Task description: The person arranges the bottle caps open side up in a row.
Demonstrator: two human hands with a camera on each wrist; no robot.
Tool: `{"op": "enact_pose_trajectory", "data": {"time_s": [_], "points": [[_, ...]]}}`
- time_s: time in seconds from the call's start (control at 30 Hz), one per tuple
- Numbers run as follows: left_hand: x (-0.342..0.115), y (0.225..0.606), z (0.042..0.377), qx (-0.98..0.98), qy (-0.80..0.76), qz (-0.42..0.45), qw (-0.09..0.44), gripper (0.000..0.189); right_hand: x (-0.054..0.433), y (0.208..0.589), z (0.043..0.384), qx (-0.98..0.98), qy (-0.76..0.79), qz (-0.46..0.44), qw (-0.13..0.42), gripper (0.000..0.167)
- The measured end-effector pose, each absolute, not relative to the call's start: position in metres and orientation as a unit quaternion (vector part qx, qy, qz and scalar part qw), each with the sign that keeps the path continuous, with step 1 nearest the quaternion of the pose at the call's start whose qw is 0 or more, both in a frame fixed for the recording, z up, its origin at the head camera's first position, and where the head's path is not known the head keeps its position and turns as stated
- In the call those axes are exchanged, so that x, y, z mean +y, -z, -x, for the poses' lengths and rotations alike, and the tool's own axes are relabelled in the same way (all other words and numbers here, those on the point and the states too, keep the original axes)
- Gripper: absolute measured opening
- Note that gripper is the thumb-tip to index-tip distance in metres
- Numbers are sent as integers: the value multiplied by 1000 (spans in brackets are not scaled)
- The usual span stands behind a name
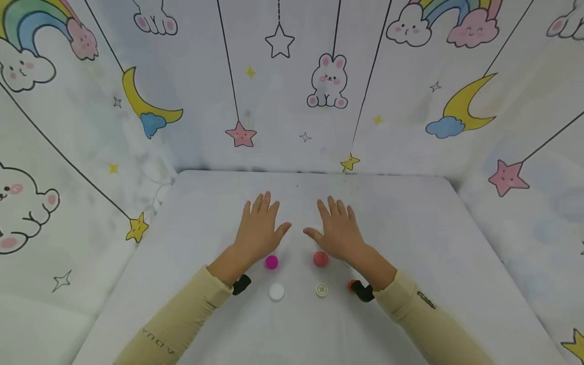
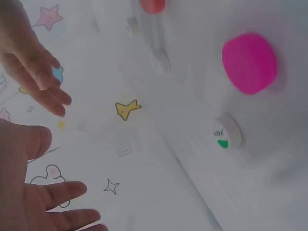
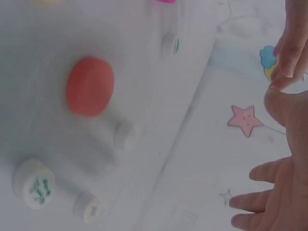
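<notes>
My left hand [image 1: 258,232] is held over the white table with its fingers straight and spread, holding nothing. Mirroring it, my right hand [image 1: 339,233] is also spread, palm down, with nothing in its grasp. Just behind the left hand lies a magenta round cap-like piece [image 1: 271,262]. A coral-red round piece [image 1: 321,259] lies close to the right wrist. Nearer to me are a white round cap [image 1: 276,292] and a cream cap [image 1: 321,290] with a cross-like mark. In the left wrist view, a small white cap [image 2: 226,133] with a green mark sits by the magenta piece.
An orange piece [image 1: 352,286] is partly hidden by the black right wrist camera [image 1: 364,292]. In the right wrist view, a white cap with green marks [image 3: 34,184] and a smaller cap [image 3: 87,207] stand together. Printed cloth walls [image 1: 292,111] enclose the table [image 1: 410,213].
</notes>
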State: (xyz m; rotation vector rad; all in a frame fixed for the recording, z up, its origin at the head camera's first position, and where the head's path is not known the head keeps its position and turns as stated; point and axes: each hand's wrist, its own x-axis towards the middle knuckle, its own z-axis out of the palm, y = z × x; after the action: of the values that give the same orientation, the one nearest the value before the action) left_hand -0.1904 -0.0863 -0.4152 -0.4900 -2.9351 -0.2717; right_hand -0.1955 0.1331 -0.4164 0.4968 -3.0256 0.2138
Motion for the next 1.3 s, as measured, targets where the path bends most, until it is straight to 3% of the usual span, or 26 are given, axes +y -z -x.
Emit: {"op": "enact_pose_trajectory", "data": {"time_s": [0.2, 0.47, 0.63, 0.73, 1.07, 1.3], "points": [[-95, 436, 153, -959, 185, 194, 90, 19, 120, 435, 170, -970, -125, -198, 67, 55], [-106, 464, 110, -944, 265, 195, 25, 16, 98, 466, 134, -956, -192, -219, 40, 26], [-116, 479, 90, -942, 261, 203, -55, 35, 83, 479, 114, -944, -200, -262, -7, 27], [-120, 487, 84, -942, 250, 214, -66, 43, 75, 486, 108, -942, -174, -287, -28, 33], [-121, 506, 86, -948, 247, 199, 27, 40, 57, 497, 105, -950, -129, -282, -24, 39], [-123, 512, 90, -946, 252, 199, 34, 39, 55, 502, 106, -949, -157, -273, -9, 37]]}}
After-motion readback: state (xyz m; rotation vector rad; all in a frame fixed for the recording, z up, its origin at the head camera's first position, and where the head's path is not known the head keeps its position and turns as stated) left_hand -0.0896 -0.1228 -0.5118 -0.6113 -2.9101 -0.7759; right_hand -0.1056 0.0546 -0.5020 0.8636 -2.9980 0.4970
